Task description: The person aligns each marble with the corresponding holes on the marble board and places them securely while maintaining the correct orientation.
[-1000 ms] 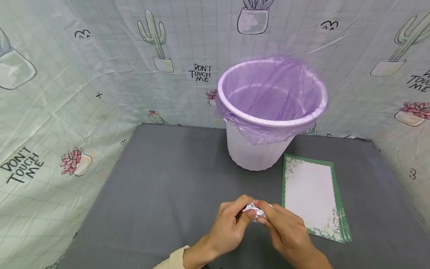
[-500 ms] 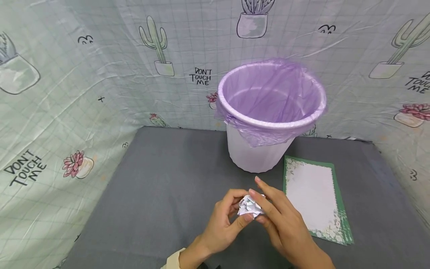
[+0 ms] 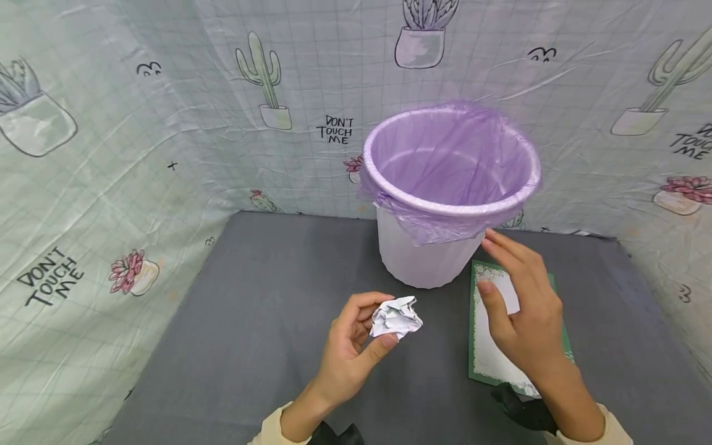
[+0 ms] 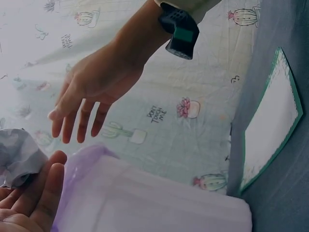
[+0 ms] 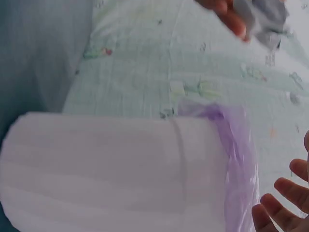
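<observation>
A crumpled ball of white paper (image 3: 397,317) is pinched between the thumb and fingers of my left hand (image 3: 347,355), held over the grey table in front of the bin. My right hand (image 3: 523,309) is off the ball, raised over the stack of green-bordered sheets (image 3: 495,358), its fingers extended and holding nothing. In the left wrist view the paper ball (image 4: 19,157) shows at the left edge, with the right hand (image 4: 99,79) apart from it. The right wrist view has the ball (image 5: 263,19) at the top and right-hand fingers (image 5: 285,193) at the lower right.
A white bin (image 3: 425,259) lined with a purple plastic bag (image 3: 450,167) stands at the back of the grey table (image 3: 267,321). Cactus-printed cloth (image 3: 194,111) hangs behind and along the sides. The sheets lie to the bin's front right.
Both hands were on the paper ball. My right hand has let go and moved right and up, over the sheets. The left hand has shifted left and up with the ball.
</observation>
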Demonstrator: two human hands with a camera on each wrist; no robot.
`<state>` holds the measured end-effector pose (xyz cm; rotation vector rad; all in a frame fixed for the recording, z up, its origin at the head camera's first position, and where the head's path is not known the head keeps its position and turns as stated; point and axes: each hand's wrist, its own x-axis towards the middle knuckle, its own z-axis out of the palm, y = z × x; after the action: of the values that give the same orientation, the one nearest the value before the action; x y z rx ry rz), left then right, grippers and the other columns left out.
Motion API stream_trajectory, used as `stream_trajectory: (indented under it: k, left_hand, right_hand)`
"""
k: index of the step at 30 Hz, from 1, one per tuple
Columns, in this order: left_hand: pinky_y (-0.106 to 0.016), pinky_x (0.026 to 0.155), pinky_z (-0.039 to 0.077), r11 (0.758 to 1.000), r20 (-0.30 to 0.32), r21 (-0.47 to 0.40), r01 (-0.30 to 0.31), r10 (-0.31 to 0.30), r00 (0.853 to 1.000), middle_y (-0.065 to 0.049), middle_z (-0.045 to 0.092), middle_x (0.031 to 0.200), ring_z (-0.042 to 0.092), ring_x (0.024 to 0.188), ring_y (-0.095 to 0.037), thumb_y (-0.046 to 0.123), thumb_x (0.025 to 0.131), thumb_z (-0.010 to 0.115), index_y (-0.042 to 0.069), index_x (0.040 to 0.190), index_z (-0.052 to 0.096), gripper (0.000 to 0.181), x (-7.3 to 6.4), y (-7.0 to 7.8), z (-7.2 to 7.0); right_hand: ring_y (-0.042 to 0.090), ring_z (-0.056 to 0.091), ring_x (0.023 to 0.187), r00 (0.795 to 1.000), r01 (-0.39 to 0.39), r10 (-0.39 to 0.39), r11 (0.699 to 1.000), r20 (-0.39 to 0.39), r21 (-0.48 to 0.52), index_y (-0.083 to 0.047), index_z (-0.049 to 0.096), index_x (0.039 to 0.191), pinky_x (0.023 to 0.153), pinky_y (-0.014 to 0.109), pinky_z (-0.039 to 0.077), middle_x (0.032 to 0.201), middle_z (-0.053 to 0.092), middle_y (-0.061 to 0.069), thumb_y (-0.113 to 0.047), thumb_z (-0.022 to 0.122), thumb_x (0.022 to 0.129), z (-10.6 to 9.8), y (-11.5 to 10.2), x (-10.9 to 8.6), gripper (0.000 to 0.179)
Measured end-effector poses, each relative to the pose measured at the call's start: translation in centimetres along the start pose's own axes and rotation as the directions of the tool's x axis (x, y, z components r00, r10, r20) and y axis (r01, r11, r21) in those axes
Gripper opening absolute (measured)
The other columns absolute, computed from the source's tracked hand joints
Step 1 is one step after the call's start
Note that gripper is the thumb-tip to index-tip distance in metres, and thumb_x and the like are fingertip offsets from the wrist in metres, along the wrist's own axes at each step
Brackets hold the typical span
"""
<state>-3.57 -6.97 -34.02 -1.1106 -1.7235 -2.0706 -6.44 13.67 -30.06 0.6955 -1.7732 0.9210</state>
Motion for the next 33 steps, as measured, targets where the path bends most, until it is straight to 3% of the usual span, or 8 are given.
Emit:
stream_trajectory:
  k: [11, 15, 20, 29, 33]
  left_hand:
    - [-0.031, 0.072, 0.049, 1.0, -0.08, 0.014, 0.009, -0.008, 0.997, -0.023, 0.056, 0.1, 0.059, 0.086, -0.021, 0.003, 0.087, 0.056, -0.011, 0.116, 0.04, 0.036, 0.2, -1.7, -1.1]
    - [-0.032, 0.071, 0.049, 1.0, -0.118, 0.029, -0.006, 0.009, 0.993, -0.021, 0.057, 0.099, 0.059, 0.083, -0.023, 0.009, 0.088, 0.057, -0.008, 0.117, 0.042, 0.037, 1.4, -1.8, -1.6]
    - [-0.035, 0.069, 0.05, 1.0, -0.164, 0.024, -0.013, 0.017, 0.986, -0.021, 0.057, 0.099, 0.059, 0.079, -0.027, 0.011, 0.088, 0.057, -0.006, 0.116, 0.044, 0.036, 3.2, -1.4, -2.0]
    - [-0.031, 0.06, 0.047, 0.998, -0.238, 0.058, 0.001, 0.013, 0.971, -0.016, 0.059, 0.097, 0.056, 0.075, -0.034, 0.021, 0.088, 0.058, -0.002, 0.114, 0.045, 0.037, 6.1, -1.3, -2.5]
    - [-0.033, 0.066, 0.046, 0.993, -0.252, 0.119, -0.014, 0.044, 0.967, -0.014, 0.06, 0.097, 0.057, 0.08, -0.03, 0.023, 0.087, 0.058, -0.002, 0.113, 0.046, 0.038, 7.5, -1.3, -2.6]
  right_hand:
    - [0.035, 0.043, 0.111, 0.993, -0.116, 0.112, 0.984, -0.031, -0.137, 0.003, 0.056, 0.114, 0.092, 0.04, 0.035, 0.12, 0.052, 0.017, -0.036, 0.05, 0.09, -0.1, 3.6, 1.4, 0.047]
    - [0.035, 0.041, 0.114, 0.99, -0.139, 0.133, 0.98, -0.05, -0.141, 0.004, 0.057, 0.113, 0.096, 0.043, 0.031, 0.12, 0.052, 0.017, -0.038, 0.05, 0.089, 0.1, 4.3, 1.9, 0.049]
    - [0.037, 0.038, 0.117, 0.992, -0.126, 0.125, 0.982, -0.019, -0.14, 0.009, 0.056, 0.109, 0.099, 0.044, 0.027, 0.118, 0.051, 0.022, -0.036, 0.05, 0.09, 0.5, 4.4, 2.4, 0.049]
    - [0.036, 0.037, 0.119, 0.994, -0.107, 0.104, 0.984, -0.024, -0.146, 0.006, 0.057, 0.112, 0.1, 0.045, 0.025, 0.12, 0.051, 0.019, -0.03, 0.051, 0.089, 0.8, 5.7, 1.5, 0.042]
    - [0.036, 0.037, 0.12, 0.994, -0.106, 0.104, 0.984, -0.021, -0.144, 0.004, 0.057, 0.113, 0.1, 0.044, 0.026, 0.121, 0.051, 0.017, -0.027, 0.052, 0.089, 0.7, 6.1, 1.2, 0.04]
